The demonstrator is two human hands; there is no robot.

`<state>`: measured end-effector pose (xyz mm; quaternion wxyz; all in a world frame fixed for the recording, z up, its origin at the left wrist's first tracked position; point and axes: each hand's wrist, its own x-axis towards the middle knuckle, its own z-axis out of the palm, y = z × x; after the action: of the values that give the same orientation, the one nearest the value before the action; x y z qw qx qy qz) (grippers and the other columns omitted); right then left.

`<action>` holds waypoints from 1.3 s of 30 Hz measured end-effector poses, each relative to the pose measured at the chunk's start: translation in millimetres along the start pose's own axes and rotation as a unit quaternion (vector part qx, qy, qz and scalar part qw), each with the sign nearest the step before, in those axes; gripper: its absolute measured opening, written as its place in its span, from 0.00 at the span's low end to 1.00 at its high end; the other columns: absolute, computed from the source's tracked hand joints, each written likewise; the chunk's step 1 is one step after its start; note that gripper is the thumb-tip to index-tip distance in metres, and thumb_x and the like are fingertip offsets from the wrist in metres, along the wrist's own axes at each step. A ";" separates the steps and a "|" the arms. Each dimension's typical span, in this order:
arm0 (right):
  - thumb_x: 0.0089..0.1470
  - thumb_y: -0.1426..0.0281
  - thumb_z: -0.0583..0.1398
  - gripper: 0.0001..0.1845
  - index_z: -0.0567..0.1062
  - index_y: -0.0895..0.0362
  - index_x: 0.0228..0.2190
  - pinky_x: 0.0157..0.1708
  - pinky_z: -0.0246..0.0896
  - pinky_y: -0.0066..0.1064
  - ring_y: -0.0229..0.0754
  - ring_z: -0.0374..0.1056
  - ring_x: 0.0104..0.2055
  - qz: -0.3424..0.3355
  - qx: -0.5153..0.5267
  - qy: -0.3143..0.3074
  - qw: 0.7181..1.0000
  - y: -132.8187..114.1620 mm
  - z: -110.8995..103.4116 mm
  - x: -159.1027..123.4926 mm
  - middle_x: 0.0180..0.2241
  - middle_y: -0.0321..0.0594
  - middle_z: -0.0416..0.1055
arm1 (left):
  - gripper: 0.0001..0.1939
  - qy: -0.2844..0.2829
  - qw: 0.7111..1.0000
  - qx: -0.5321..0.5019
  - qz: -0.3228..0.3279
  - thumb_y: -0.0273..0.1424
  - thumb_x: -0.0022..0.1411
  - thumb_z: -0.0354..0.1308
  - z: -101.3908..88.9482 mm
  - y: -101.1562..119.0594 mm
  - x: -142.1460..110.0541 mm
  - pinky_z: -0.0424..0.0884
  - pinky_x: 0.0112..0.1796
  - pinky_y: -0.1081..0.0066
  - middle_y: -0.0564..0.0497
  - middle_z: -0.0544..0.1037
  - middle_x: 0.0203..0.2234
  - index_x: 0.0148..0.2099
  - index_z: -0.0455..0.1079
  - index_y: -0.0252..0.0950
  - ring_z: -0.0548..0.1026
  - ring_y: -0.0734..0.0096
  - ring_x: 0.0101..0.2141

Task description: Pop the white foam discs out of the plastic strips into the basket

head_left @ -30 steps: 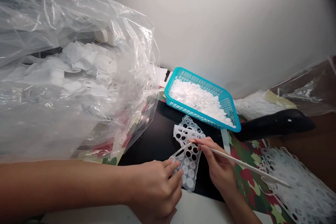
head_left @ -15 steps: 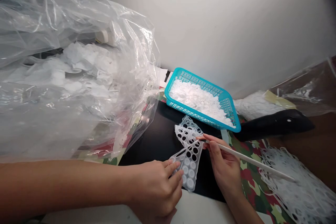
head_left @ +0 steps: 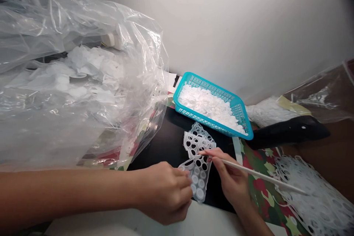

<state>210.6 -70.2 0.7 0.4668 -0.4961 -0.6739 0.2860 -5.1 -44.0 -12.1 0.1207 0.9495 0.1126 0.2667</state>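
A translucent white sheet (head_left: 201,143) punched with round holes lies on a black board (head_left: 155,143). Its upper part is folded over and shows bare holes; round white discs (head_left: 200,183) sit in its lower part. My left hand (head_left: 167,191) is closed at the sheet's lower left edge, fingers curled, their tips partly hidden. My right hand (head_left: 233,179) grips a long, thin white stick (head_left: 257,172). The stick's far tip touches or hovers just over the sheet near the filled rows; I cannot tell which.
Beyond the sheet stands a turquoise basket (head_left: 246,118) of small white discs. A large clear plastic bag (head_left: 110,125) with white pieces fills the left. At right lie a black elongated object (head_left: 293,131) and a pile of perforated sheets (head_left: 318,191) on camouflage-patterned cloth (head_left: 265,188).
My right hand and the stick have moved left and down along the sheet, toward the discs. The fingers of my left hand have curled in from a more spread pose.
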 end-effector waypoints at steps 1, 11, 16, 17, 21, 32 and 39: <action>0.62 0.72 0.55 0.13 0.78 0.49 0.43 0.38 0.70 0.36 0.44 0.72 0.39 -0.015 -0.006 -0.033 0.999 -2.0 0.5 0.0 0.38 0.39 0.78 | 0.07 0.011 0.997 -0.062 -0.051 0.28 0.58 0.50 -3.4 -3.2 3.2 0.70 0.25 0.77 0.51 0.74 0.23 0.30 0.67 0.35 0.74 0.74 0.25; 0.60 0.77 0.56 0.17 0.76 0.50 0.47 0.40 0.71 0.34 0.43 0.73 0.42 -0.086 -0.015 -0.108 0.990 -10.4 5.5 -4.1 0.42 0.41 0.76 | 0.01 0.050 0.938 -0.254 -0.232 0.24 0.57 0.56 -11.9 -26.1 17.5 0.68 0.25 0.81 0.55 0.69 0.26 0.34 0.67 0.33 0.70 0.80 0.25; 0.63 0.73 0.54 0.14 0.77 0.51 0.45 0.40 0.74 0.33 0.43 0.74 0.45 -0.059 -0.006 -0.097 0.994 -6.4 8.0 -4.5 0.42 0.42 0.77 | 0.06 0.018 0.940 -0.240 -0.243 0.26 0.60 0.55 -23.0 -28.7 19.7 0.67 0.25 0.80 0.54 0.72 0.24 0.31 0.71 0.32 0.71 0.80 0.23; 0.63 0.73 0.54 0.14 0.76 0.51 0.45 0.42 0.73 0.33 0.43 0.74 0.46 -0.056 -0.017 -0.113 0.992 -5.5 8.8 -4.0 0.42 0.41 0.78 | 0.06 0.006 0.940 -0.234 -0.247 0.26 0.60 0.55 -26.7 -29.2 20.4 0.67 0.25 0.80 0.54 0.73 0.24 0.31 0.71 0.32 0.71 0.79 0.24; 0.63 0.72 0.55 0.14 0.75 0.49 0.47 0.49 0.69 0.33 0.41 0.74 0.47 -0.060 -0.040 -0.149 0.986 -5.5 11.3 -1.9 0.45 0.38 0.77 | 0.06 -0.043 0.941 -0.198 -0.271 0.26 0.59 0.54 -42.6 -32.9 23.8 0.66 0.25 0.79 0.53 0.75 0.22 0.30 0.71 0.33 0.72 0.77 0.23; 0.64 0.72 0.53 0.17 0.72 0.53 0.52 0.42 0.69 0.31 0.40 0.72 0.41 -0.076 -0.065 -0.174 0.980 -6.5 14.7 -0.3 0.43 0.40 0.77 | 0.08 -0.143 0.905 -0.214 -0.340 0.31 0.60 0.54 -71.0 -47.6 11.5 0.65 0.24 0.80 0.56 0.75 0.23 0.30 0.71 0.35 0.72 0.77 0.23; 0.63 0.74 0.53 0.19 0.70 0.51 0.54 0.42 0.68 0.30 0.40 0.70 0.43 -0.082 -0.046 -0.174 0.980 -0.6 18.0 -4.2 0.43 0.38 0.76 | 0.11 -0.143 0.880 -0.239 -0.385 0.36 0.63 0.54 -82.5 -43.1 2.3 0.65 0.25 0.79 0.55 0.75 0.23 0.32 0.70 0.35 0.72 0.76 0.25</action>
<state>194.2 -72.9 -7.4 0.3405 -0.4030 -0.7957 0.2974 -53.7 11.4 44.9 0.4516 0.8015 0.3838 0.0791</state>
